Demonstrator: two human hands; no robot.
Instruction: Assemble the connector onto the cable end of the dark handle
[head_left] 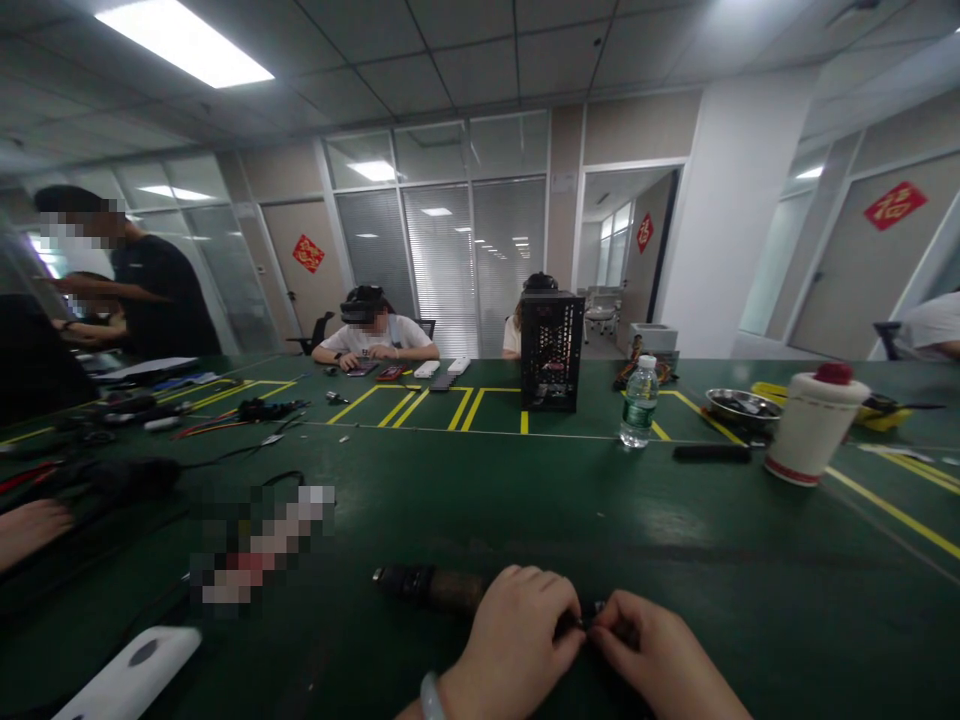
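My left hand (517,625) and my right hand (652,645) meet over the green table in the lower middle of the head view. Both have thumb and fingers pinched together, fingertips nearly touching. A small dark piece (592,610) shows between them, too small and shadowed to name. Behind my left hand lies a dark cylindrical tool (450,590), its metal tip pointing left. My left hand covers its right end, and I cannot tell whether the two touch.
A white device (131,675) lies at lower left, below a pixelated patch. Another person's hand (34,530) rests near cables and tools at left. Ahead stand a black computer case (551,350), a water bottle (637,405), a metal bowl (739,408) and a white red-topped container (814,425).
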